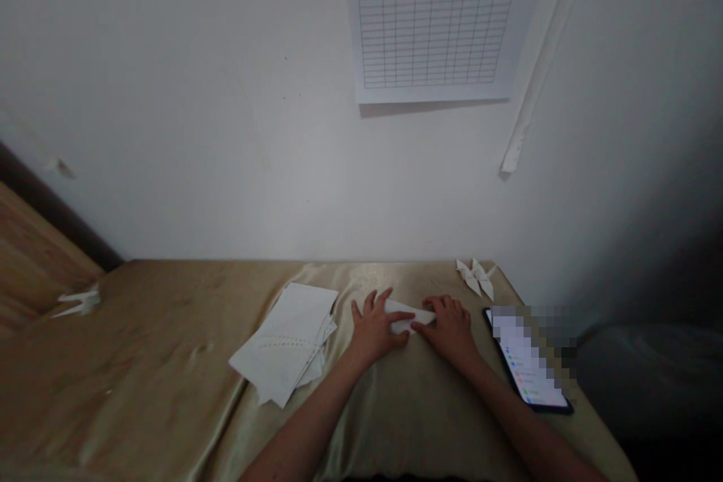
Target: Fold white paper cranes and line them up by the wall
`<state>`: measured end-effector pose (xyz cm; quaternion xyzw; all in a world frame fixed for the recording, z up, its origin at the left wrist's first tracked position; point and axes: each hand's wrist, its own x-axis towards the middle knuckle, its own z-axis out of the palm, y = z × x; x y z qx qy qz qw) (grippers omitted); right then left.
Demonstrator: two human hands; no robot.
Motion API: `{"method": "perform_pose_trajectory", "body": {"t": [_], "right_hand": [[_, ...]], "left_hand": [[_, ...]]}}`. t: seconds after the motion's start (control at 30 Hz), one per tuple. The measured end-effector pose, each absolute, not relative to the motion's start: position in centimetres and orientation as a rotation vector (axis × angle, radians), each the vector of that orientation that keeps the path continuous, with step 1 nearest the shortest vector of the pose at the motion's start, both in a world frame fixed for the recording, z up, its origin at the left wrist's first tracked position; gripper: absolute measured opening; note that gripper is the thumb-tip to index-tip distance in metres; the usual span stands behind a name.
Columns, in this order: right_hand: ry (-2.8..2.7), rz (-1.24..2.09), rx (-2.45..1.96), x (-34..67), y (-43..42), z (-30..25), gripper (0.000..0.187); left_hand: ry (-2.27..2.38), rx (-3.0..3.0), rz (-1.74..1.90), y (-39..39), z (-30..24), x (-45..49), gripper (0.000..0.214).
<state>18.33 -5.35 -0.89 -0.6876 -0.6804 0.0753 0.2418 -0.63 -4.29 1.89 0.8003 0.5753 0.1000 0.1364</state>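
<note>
A small folded piece of white paper (407,310) lies on the cloth between my two hands. My left hand (375,327) is over its left end, index finger stretched across the paper and thumb at the lower edge; the other fingers spread away beyond it. At the right end, my right hand (450,324) has the paper between its thumb and bent fingers. Parts of the paper are hidden under both hands. To the left lies a stack of white paper sheets (288,339), the top one with a dotted curved line.
A phone with a lit screen (528,361) lies near the right edge of the cloth-covered surface (152,361). Folded white paper figures (475,277) sit at the back right, another paper figure (82,301) at the far left. A printed table sheet (434,30) hangs on the wall.
</note>
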Motion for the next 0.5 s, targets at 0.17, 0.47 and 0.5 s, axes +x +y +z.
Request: {"method": "perform_pose_trajectory", "body": {"t": [0.17,0.47,0.5], "right_hand": [[-1.845,0.288,-1.862,19.1,-4.9,-1.2,0.039],[-1.868,0.360,-1.807,20.5,-4.3,-1.7,0.039],[-1.872,0.356,-1.805,20.5,-4.2,-1.7,0.039]], "left_hand": [[1.665,2.309,0.302,-4.3,1.8,-0.7,0.046],[1.649,2.294,0.318,-4.3,1.8,-0.7,0.045],[1.656,2.288,0.314,-4.3,1.8,-0.7,0.045]]}}
